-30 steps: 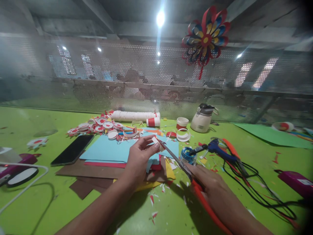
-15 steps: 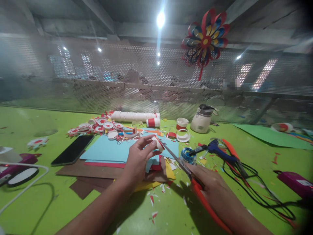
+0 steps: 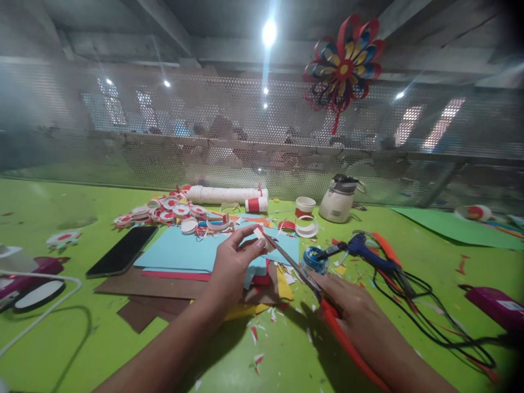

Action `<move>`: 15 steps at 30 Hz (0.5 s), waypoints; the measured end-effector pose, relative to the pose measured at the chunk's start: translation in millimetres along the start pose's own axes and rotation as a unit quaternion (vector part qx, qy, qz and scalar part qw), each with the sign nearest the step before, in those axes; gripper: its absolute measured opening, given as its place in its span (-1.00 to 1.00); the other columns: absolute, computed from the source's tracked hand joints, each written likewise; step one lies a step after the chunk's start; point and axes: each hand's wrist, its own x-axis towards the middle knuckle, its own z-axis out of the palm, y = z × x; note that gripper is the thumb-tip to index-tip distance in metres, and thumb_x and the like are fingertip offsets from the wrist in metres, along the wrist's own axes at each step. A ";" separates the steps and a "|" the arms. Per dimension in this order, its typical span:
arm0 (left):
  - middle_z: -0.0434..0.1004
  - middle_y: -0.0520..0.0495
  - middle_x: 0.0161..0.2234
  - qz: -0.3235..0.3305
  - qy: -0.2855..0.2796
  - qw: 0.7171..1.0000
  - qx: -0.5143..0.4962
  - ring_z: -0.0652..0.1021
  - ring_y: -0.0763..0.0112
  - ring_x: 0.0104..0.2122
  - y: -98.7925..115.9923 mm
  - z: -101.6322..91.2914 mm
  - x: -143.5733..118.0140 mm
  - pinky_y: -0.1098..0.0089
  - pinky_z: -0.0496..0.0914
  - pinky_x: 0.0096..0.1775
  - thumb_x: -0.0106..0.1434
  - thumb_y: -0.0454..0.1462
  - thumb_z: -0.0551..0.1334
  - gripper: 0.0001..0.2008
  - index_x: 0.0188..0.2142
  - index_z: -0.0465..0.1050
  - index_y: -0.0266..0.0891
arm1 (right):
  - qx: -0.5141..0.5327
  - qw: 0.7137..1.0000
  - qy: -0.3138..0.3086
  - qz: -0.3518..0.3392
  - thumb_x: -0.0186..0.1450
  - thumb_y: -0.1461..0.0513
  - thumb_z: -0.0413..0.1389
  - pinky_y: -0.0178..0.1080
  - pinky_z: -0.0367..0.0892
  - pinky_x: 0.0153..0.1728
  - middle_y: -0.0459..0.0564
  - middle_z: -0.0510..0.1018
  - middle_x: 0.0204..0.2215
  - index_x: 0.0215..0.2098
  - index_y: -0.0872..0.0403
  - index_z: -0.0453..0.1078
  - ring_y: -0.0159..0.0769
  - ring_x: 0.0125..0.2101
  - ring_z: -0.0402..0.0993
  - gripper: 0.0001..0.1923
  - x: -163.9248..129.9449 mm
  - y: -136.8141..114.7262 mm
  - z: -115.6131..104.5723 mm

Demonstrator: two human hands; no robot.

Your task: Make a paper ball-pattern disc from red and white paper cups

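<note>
My left hand [image 3: 235,259] pinches a small red and white paper cup piece [image 3: 268,245] between thumb and fingers, above the light blue paper sheets [image 3: 180,252]. In my right hand [image 3: 352,305] is a pair of scissors [image 3: 335,323] with red-orange handles. Its blades point up and left, and their tips meet the cup piece; whether they are parted is hard to make out. Just beyond the right hand a glue gun [image 3: 370,255], blue and orange, rests with its nozzle on a small blue jar [image 3: 314,261].
A black phone [image 3: 121,251] lies left of the paper. Several red and white cut cup pieces [image 3: 170,206] are heaped at the back, beside a long stack of white cups [image 3: 225,194]. A bottle [image 3: 337,202] stands behind. Black cables [image 3: 434,319] loop at right.
The cup piece has turned slightly in my left hand, so less of its red band shows. My right hand and the scissors have barely moved.
</note>
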 end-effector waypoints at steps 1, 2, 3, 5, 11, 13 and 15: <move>0.61 -0.18 -0.24 0.000 -0.001 1.000 0.001 0.59 0.22 -0.23 0.2 0.2 -0.3 0.20 0.42 -0.08 0.02 -0.23 0.41 -0.56 -0.08 0.47 -0.26 | 0.001 1.000 0.008 -0.005 0.23 0.33 -0.01 -0.05 0.37 -0.08 0.12 0.57 -0.16 0.10 0.06 0.35 -0.09 -0.15 0.49 -0.54 -0.2 -0.4 -0.3; 0.61 -0.18 -0.24 0.001 -0.001 1.000 0.003 0.59 0.22 -0.23 0.5 0.5 -0.7 0.21 0.42 -0.09 0.02 -0.23 0.41 -0.56 -0.08 0.47 -0.26 | 0.004 1.000 0.015 -0.009 0.23 0.33 0.00 -0.06 0.38 -0.09 0.12 0.58 -0.17 0.09 0.05 0.36 -0.10 -0.15 0.50 -0.54 -0.4 -1.0 -0.8; 0.61 -0.17 -0.24 0.002 0.001 1.000 0.004 0.59 0.23 -0.23 0.8 0.8 -1.0 0.22 0.42 -0.09 0.02 -0.23 0.41 -0.56 -0.09 0.47 -0.26 | 0.007 1.000 0.022 -0.013 0.23 0.32 0.01 -0.08 0.39 -0.10 0.11 0.58 -0.17 0.09 0.05 0.37 -0.10 -0.16 0.50 -0.55 -0.3 -1.9 -1.5; 0.61 -0.17 -0.24 0.001 0.002 1.000 0.007 0.59 0.23 -0.23 1.3 1.2 -1.7 0.23 0.42 -0.10 0.02 -0.23 0.40 -0.57 -0.09 0.47 -0.26 | 0.013 0.999 0.031 -0.016 0.22 0.31 0.02 -0.09 0.40 -0.12 0.11 0.60 -0.19 0.07 0.05 0.40 -0.09 -0.17 0.51 -0.56 0.0 -3.9 -3.3; 0.61 -0.18 -0.24 -0.006 -0.007 1.000 0.007 0.58 0.21 -0.20 0.8 -0.1 -1.9 0.23 0.42 -0.09 0.05 -0.23 0.39 -0.58 -0.08 0.45 -0.26 | 0.031 0.998 0.044 -0.020 0.21 0.30 0.04 -0.10 0.42 -0.15 0.10 0.61 -0.21 0.03 0.04 0.44 -0.09 -0.22 0.54 -0.58 1.3 -6.6 -5.6; 0.60 -0.19 -0.22 -0.007 -0.010 1.000 0.008 0.58 0.21 -0.19 0.4 -0.5 -1.6 0.22 0.41 -0.09 0.06 -0.23 0.38 -0.58 -0.07 0.44 -0.26 | 0.030 0.998 0.044 -0.021 0.21 0.30 0.04 -0.10 0.42 -0.15 0.10 0.61 -0.20 0.03 0.03 0.44 -0.09 -0.21 0.54 -0.58 1.0 -6.1 -5.3; 0.60 -0.19 -0.21 -0.009 -0.011 1.000 0.007 0.58 0.21 -0.19 0.4 -0.2 -1.4 0.21 0.41 -0.08 0.07 -0.23 0.38 -0.59 -0.07 0.44 -0.26 | 0.025 0.999 0.040 -0.019 0.21 0.30 0.04 -0.09 0.41 -0.13 0.09 0.61 -0.19 0.05 0.02 0.42 -0.09 -0.20 0.53 -0.57 0.6 -5.1 -4.8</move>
